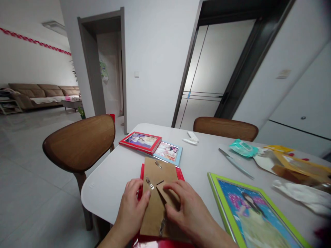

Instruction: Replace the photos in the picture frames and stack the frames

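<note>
A brown backing board (152, 213) with metal hangers lies over a red picture frame (142, 172) at the table's near edge. The board sits askew, so red shows along its sides and below. My left hand (133, 205) grips the board's left edge, thumb on top near a hanger. With thumb and fingers, my right hand (184, 203) pinches the fold-out stand flap (168, 194), which is lifted at an angle from the board. To the right lies a large green picture frame (222, 206) with a picture of a figure in a pale dress.
Further back, a red-framed picture (141, 142) overlaps a blue-framed one (168, 153). A knife (236, 163) lies right of centre, near a teal wipes packet (243, 148), a brown package (292, 165) and crumpled white tissue (305, 196). Wooden chairs (80, 143) flank the white table (103, 186).
</note>
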The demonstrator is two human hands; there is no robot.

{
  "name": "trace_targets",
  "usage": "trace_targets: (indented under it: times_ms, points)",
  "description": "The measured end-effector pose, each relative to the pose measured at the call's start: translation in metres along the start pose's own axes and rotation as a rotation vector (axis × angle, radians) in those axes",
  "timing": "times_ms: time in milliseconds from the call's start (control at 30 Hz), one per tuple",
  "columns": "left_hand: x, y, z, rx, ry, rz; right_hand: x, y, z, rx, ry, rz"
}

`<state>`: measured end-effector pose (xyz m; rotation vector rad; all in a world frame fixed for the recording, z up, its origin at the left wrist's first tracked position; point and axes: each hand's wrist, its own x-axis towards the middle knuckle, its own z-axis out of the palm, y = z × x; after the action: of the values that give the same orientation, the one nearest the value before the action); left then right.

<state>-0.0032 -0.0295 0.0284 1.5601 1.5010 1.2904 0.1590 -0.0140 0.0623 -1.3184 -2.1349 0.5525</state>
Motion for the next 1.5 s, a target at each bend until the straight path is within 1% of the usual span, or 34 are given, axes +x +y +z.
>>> trace_targets:
  times_ms: [67, 100, 133, 200, 233, 300, 400, 467, 533, 600, 667, 733, 767, 800, 833, 867, 900, 933, 967, 1000, 1033, 1067, 1133, 1167, 1200, 1233, 1300, 1333, 1367, 1400, 1433, 1500]
  points:
    - [0.003, 0.006, -0.008, -0.290, -0.060, -0.159, 0.002, -0.003, -0.008, 0.056, 0.027, -0.022]
    - [0.005, 0.007, -0.015, -0.401, -0.079, -0.233, 0.003, -0.001, -0.013, 0.069, 0.055, -0.011]
    - [0.007, 0.006, -0.024, -0.472, -0.078, -0.288, 0.005, 0.004, -0.017, 0.062, 0.091, 0.016]
    - [0.010, -0.001, -0.047, -0.500, -0.027, -0.356, 0.006, 0.019, -0.023, -0.027, 0.147, 0.104]
    - [0.011, -0.006, -0.060, -0.484, 0.002, -0.386, 0.007, 0.029, -0.023, -0.091, 0.145, 0.154]
    - [0.011, -0.017, -0.083, -0.423, 0.046, -0.449, 0.005, 0.046, -0.020, -0.201, 0.075, 0.236]
    - [0.010, -0.033, -0.107, -0.289, 0.069, -0.482, 0.001, 0.061, -0.010, -0.256, -0.014, 0.268]
    - [0.009, -0.042, -0.114, -0.178, 0.081, -0.453, 0.000, 0.064, -0.005, -0.258, -0.019, 0.263]
    - [0.010, -0.050, -0.118, -0.021, 0.105, -0.384, 0.001, 0.063, -0.005, -0.238, 0.004, 0.280]
    - [0.013, -0.056, -0.119, 0.202, 0.142, -0.290, 0.002, 0.060, -0.010, -0.125, 0.037, 0.346]
    - [0.016, -0.057, -0.114, 0.441, 0.197, -0.157, 0.001, 0.055, -0.017, 0.155, 0.060, 0.452]
    - [0.013, -0.049, -0.098, 0.571, 0.237, -0.006, -0.001, 0.048, -0.025, 0.515, 0.077, 0.568]
    - [0.009, -0.042, -0.085, 0.582, 0.232, 0.064, -0.003, 0.044, -0.029, 0.671, 0.079, 0.611]
    - [0.003, -0.033, -0.069, 0.547, 0.202, 0.112, -0.005, 0.039, -0.033, 0.787, 0.079, 0.638]
    - [-0.004, -0.022, -0.050, 0.493, 0.137, 0.137, -0.007, 0.035, -0.036, 0.857, 0.078, 0.649]
    - [-0.011, -0.011, -0.030, 0.456, 0.030, 0.177, -0.008, 0.030, -0.038, 0.897, 0.077, 0.647]
    - [-0.018, 0.000, -0.010, 0.431, -0.083, 0.260, -0.010, 0.026, -0.040, 0.921, 0.079, 0.637]
    - [-0.024, 0.010, 0.009, 0.394, -0.184, 0.373, -0.011, 0.022, -0.042, 0.938, 0.083, 0.625]
    - [-0.029, 0.019, 0.025, 0.364, -0.244, 0.477, -0.012, 0.019, -0.043, 0.956, 0.089, 0.612]
    - [-0.032, 0.027, 0.038, 0.346, -0.256, 0.529, -0.012, 0.017, -0.044, 0.975, 0.091, 0.599]
    - [-0.033, 0.034, 0.046, 0.330, -0.255, 0.585, -0.013, 0.016, -0.044, 0.996, 0.085, 0.586]
    - [-0.034, 0.039, 0.051, 0.318, -0.241, 0.633, -0.013, 0.016, -0.044, 1.008, 0.081, 0.571]
    - [-0.032, 0.046, 0.047, 0.296, -0.179, 0.708, -0.013, 0.023, -0.044, 0.979, 0.086, 0.549]
    - [-0.031, 0.047, 0.041, 0.287, -0.133, 0.709, -0.012, 0.028, -0.044, 0.929, 0.089, 0.544]
    - [-0.031, 0.048, 0.033, 0.279, -0.069, 0.669, -0.011, 0.035, -0.043, 0.850, 0.090, 0.538]
    - [-0.030, 0.047, 0.022, 0.268, 0.004, 0.590, -0.010, 0.043, -0.042, 0.741, 0.091, 0.524]
    - [-0.031, 0.042, 0.001, 0.221, 0.144, 0.350, -0.008, 0.059, -0.039, 0.461, 0.087, 0.483]
    - [-0.031, 0.036, -0.010, 0.174, 0.181, 0.228, -0.006, 0.066, -0.037, 0.315, 0.081, 0.454]
    - [-0.032, 0.030, -0.019, 0.115, 0.199, 0.125, -0.005, 0.072, -0.035, 0.183, 0.070, 0.425]
    - [-0.033, 0.022, -0.028, 0.056, 0.190, 0.041, -0.005, 0.076, -0.033, 0.071, 0.052, 0.405]
    - [-0.034, 0.014, -0.034, 0.005, 0.168, -0.026, -0.004, 0.080, -0.031, -0.019, 0.030, 0.390]
    - [-0.038, -0.002, -0.044, -0.041, 0.105, -0.109, -0.004, 0.083, -0.027, -0.152, -0.007, 0.373]
